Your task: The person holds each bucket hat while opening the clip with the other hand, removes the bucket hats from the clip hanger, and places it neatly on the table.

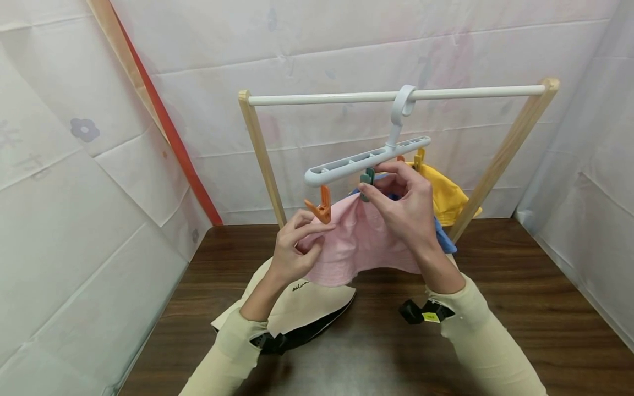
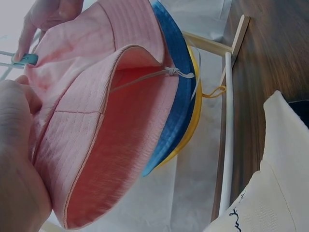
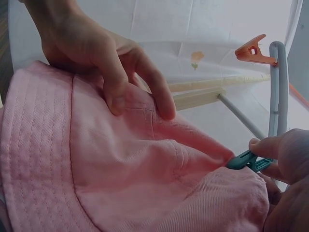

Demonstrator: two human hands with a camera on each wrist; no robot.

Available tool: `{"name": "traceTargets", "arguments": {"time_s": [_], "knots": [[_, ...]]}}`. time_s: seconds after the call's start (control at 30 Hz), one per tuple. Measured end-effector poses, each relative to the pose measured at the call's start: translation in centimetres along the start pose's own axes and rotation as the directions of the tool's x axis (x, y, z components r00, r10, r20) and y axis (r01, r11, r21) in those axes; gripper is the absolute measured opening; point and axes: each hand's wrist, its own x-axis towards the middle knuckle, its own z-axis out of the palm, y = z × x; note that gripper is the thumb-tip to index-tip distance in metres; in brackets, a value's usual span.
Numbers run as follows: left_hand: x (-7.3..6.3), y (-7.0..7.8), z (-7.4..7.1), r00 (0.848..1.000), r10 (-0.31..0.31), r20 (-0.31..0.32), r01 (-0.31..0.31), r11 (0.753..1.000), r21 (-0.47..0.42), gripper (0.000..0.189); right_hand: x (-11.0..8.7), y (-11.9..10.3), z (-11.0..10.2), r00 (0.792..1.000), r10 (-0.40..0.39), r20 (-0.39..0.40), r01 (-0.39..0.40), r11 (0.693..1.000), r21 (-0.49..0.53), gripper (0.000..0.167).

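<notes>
A pink bucket hat (image 1: 346, 247) hangs below a pale grey hanger (image 1: 337, 174), its crown pinched up under a green clothespin (image 1: 367, 184). Thumb and fingers of my right hand (image 1: 411, 206) pinch that clothespin's handles; in the right wrist view, the clothespin's tip (image 3: 236, 163) bites the fabric. My left hand (image 1: 289, 250) grips the hat's side by the crown, left of the clothespin. Near the hanger's left end dangles an orange clothespin (image 1: 324, 206) with nothing in it. Behind the pink hat are a blue hat (image 2: 175, 63) and a yellow hat (image 1: 446, 190).
The hanger hooks over the white rod (image 1: 322, 99) of a wooden-legged rack (image 1: 262, 157). A cream hat (image 1: 322, 302) with a dark underside lies on the brown table (image 1: 376, 352), beneath my left forearm. Patterned white sheets (image 1: 198, 44) enclose the back and sides.
</notes>
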Motion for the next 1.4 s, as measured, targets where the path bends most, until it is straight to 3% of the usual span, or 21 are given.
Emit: {"name": "traceTargets", "arguments": {"time_s": [0.17,0.5,1.0,1.4], "knots": [[-0.2,0.1,-0.1,1.0,-0.028,0.011,0.028,0.999,-0.025,0.034,0.0,0.1,-0.2,1.0,0.015,0.003,-0.015,1.0,-0.016,0.033],[-0.4,-0.1,-0.1,1.0,0.017,0.003,-0.017,0.999,-0.034,0.035,0.0,0.1,-0.4,0.999,0.028,0.017,-0.028,0.999,-0.022,0.033],[-1.1,-0.2,-0.7,1.0,-0.008,-0.001,0.008,1.0,-0.005,0.034,-0.2,0.2,-0.4,0.999,0.049,0.009,-0.049,0.997,-0.059,0.032],[-1.1,0.1,-1.1,1.0,0.014,-0.013,-0.014,1.0,-0.003,0.037,-0.3,0.3,-0.3,0.999,0.048,0.0,-0.048,0.998,-0.041,0.034]]}}
